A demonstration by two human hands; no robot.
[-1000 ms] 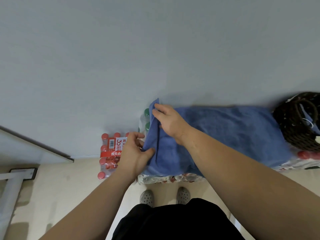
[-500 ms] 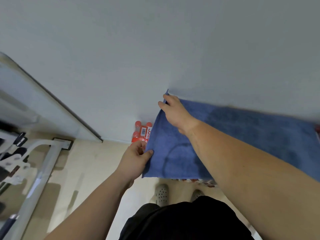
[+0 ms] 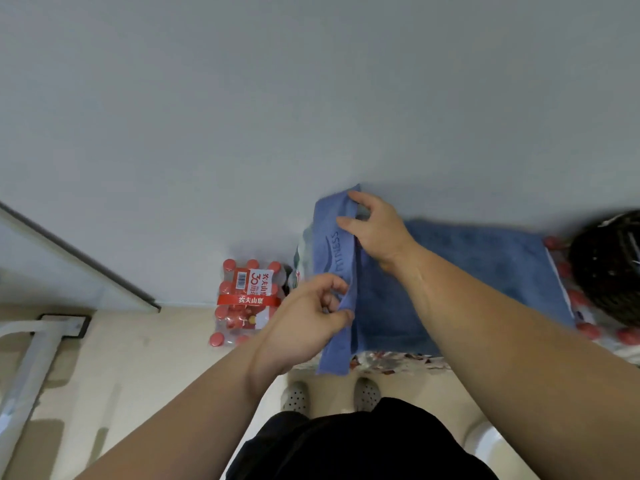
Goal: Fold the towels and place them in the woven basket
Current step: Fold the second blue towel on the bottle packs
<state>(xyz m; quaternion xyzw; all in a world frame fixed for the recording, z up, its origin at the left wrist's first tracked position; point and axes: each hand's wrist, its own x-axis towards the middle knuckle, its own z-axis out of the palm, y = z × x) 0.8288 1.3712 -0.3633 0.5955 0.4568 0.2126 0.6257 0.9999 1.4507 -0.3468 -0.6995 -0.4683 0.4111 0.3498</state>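
A: How far along is the person?

B: Early, by the look of it. One blue towel (image 3: 450, 271) lies spread over the packs (image 3: 391, 360) of bottles, its right end near the basket (image 3: 609, 265) at the packs' right edge. Only the left end is raised. The left hand (image 3: 304, 317) pinches the end's near part between thumb and fingers. The right hand (image 3: 377, 230) pinches its far part, by the wall. That reads as a first fold.

A: What is left?

B: Probably carrying that end across, folding again, then setting the towel in the basket.

A: Is anything in the basket yet?

B: That cannot be told. The basket is cut off at the right, blurred, and dark inside. No other towels are in view.

A: What else is hard to make out?

B: The right forearm hides part of the towel's near side. The lettering on the raised strip is only partly legible. The packs show only along the near edge and at the right corner. One more pack (image 3: 244, 299) stands on the floor to the left.
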